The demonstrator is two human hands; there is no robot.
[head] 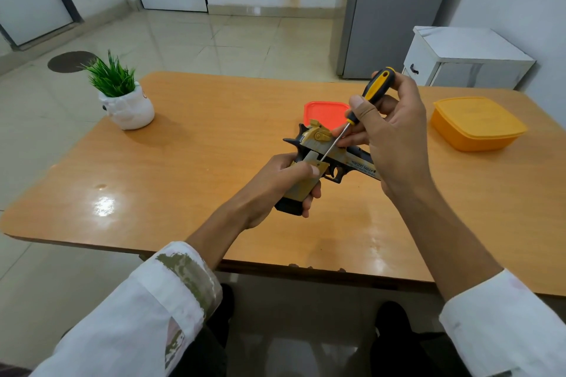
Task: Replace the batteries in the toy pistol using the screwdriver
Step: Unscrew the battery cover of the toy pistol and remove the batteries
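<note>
The gold and black toy pistol (318,144) is held above the middle of the wooden table (183,168), its barrel pointing right. My left hand (284,180) grips its handle, with the thumb lying across the grip panel. My right hand (389,128) holds the yellow and black screwdriver (367,95) by the handle. The metal shaft slants down to the left and its tip touches the top of the grip, just above my left thumb. No batteries are in view.
A red lid (324,113) lies behind the pistol. An orange lidded container (477,122) stands at the right. A small green plant in a white pot (125,101) is at the far left. A white cabinet (459,58) stands behind the table.
</note>
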